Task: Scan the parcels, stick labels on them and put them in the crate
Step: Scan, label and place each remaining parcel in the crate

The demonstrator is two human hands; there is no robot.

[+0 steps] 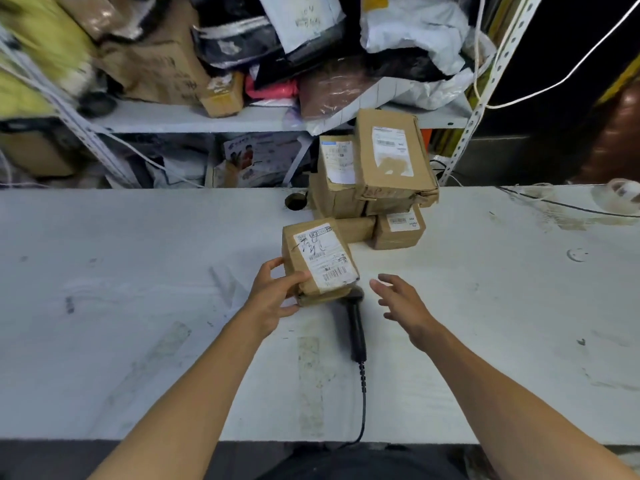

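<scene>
L hand [273, 294]: I see it gripping a small brown parcel [318, 259] by its near-left corner, thumb on top beside the label, fingers curled round the left side & underneath.
R hand [403, 301]: holding nothing, fingers spread & loosely straight, hovering just right of the parcel, not touching it afaict.
Parcel: tilted, white shipping label [325, 258] w/ barcodes faces up at the cam; sits over the scanner's head end, centre of the table.
Scanner [356, 327]: black handheld, lying on the table [138, 271] between both hands, head hidden under the parcel, coiled cable [362, 400] runs off the near edge.
Stack [377, 181]: more brown boxes w/ labels piled at the table's far edge, just behind the held parcel.
Tape roll [620, 194]: clear, far-right edge of the table.
Shelf [242, 117]: behind the table, crammed w/ bags & cartons; blurry, can't read any of it.
Crate: can't see one from here.
</scene>
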